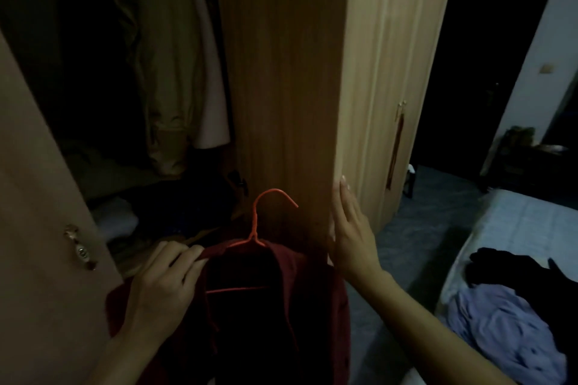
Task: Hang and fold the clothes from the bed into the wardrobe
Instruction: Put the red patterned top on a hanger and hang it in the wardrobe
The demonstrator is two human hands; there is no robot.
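Note:
A dark red shirt (pixel 306 306) hangs on an orange wire hanger (pixel 259 222) low in the middle of the view. My left hand (pixel 159 284) pinches the shirt's left shoulder over the hanger. My right hand (pixel 350 228) lies with straight fingers against the edge of the open wardrobe door (pixel 281 72). Inside the dark wardrobe a beige coat (pixel 169 56) hangs. On the bed (pixel 525 228) at the right lie a lilac garment (pixel 506 325) and a black garment (pixel 513 266).
The other wardrobe door (pixel 40 228) with a metal knob stands open at the left. Folded items fill the wardrobe floor (pixel 119 184). A closed wardrobe section (pixel 394 72) and a dark doorway (pixel 488 72) are to the right. Grey carpet runs between wardrobe and bed.

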